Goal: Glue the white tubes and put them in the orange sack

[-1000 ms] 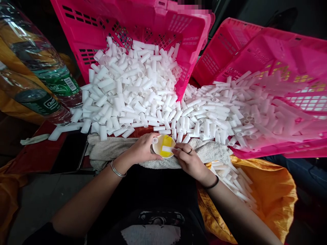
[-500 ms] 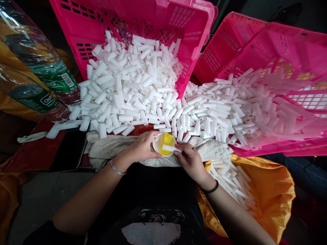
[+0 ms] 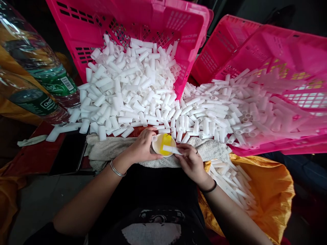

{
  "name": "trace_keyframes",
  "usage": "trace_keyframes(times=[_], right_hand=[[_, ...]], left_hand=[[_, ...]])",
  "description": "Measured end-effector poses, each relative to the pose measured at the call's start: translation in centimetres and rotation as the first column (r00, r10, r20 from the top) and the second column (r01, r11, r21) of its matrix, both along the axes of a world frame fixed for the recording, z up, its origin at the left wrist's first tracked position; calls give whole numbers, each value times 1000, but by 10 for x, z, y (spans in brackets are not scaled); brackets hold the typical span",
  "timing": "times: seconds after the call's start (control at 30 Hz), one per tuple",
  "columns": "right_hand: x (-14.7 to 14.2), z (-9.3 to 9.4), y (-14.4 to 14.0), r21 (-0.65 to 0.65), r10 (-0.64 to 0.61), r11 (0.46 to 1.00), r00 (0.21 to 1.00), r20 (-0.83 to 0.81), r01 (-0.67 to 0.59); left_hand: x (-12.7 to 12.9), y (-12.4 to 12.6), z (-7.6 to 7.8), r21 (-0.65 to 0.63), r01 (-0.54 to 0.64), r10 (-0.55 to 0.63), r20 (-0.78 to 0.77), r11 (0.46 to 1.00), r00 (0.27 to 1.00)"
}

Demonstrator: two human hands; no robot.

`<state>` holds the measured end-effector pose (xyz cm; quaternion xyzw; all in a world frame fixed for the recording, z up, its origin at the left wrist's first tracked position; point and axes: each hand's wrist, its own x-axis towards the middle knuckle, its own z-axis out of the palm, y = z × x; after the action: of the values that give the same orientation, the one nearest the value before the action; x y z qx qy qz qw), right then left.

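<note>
At the cloth's edge stands a small round white dish (image 3: pixel 156 145) with a yellow piece (image 3: pixel 166 140) in it. My left hand (image 3: pixel 143 147) curls round the dish's left side, closed, with a short white plastic tube (image 3: pixel 154 138) showing end-on between its fingers. Whether that hand also grips the dish is unclear. My right hand (image 3: pixel 192 160) pinches another white tube (image 3: pixel 170 149), which lies nearly level over the yellow piece. A grey towel (image 3: pixel 109 148) is spread beneath both hands.
Heaped white tubes (image 3: pixel 133 92) spill from a pink crate (image 3: pixel 189 20) and a second pink crate (image 3: pixel 283 41) on the right. An orange sack (image 3: pixel 276 183) of tubes sits at lower right. Water bottles (image 3: pixel 60 81) and a dark flat device (image 3: pixel 67 153) are on the left.
The view has shifted slightly. My right fingers have moved a little on the tube, which stays over the yellow piece. My left hand keeps its hold.
</note>
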<state>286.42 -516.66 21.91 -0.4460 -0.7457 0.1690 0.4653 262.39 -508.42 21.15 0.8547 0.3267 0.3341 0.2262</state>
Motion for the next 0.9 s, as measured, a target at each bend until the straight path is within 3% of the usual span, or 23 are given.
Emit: trace_keyframes(times=[0.1, 0.17, 0.3, 0.4, 0.43, 0.5, 0.57, 0.63, 0.73, 0.8, 0.87, 0.9], right_hand=[[-8, 18, -1, -226, -97, 973, 962, -257, 38], [-13, 34, -2, -320, -111, 947, 938, -328, 0], [-17, 61, -2, -402, -66, 915, 965, -255, -43], [-16, 72, -5, -437, -1, 898, 995, -96, -41], [-15, 74, -7, -419, 7, 908, 999, -39, -23], [-16, 74, -13, -263, -3, 965, 997, 71, 21], [-20, 72, -20, -12, -53, 998, 989, 141, 55], [-27, 68, -30, 107, -140, 986, 979, 151, 125], [-26, 69, -48, -24, -248, 966, 954, 170, 256], [-4, 76, -63, -53, -293, 945, 909, 296, 322], [37, 85, -77, 16, -395, 894, 769, 503, 448], [60, 90, -82, 72, -473, 834, 642, 603, 547]], left_hand=[[0, -2, 13, 107, -16, 20, -30, 994, 999], [1, -7, 26, 156, 15, -2, -83, 988, 997], [4, -22, 50, 356, 63, 17, -216, 932, 976], [8, -38, 63, 358, 89, 35, -326, 929, 945], [10, -44, 67, 299, 86, 14, -318, 950, 948], [16, -58, 73, 55, 102, -87, -231, 993, 969], [26, -75, 75, -230, 157, -187, -114, 960, 976], [38, -92, 73, -324, 155, -188, -72, 933, 980], [49, -110, 65, -121, 103, -116, -110, 987, 987], [42, -106, 61, 20, 121, -116, -154, 992, 981], [19, -85, 58, 130, 41, -12, -217, 991, 976], [3, -70, 56, 174, -63, 107, -254, 983, 961]])
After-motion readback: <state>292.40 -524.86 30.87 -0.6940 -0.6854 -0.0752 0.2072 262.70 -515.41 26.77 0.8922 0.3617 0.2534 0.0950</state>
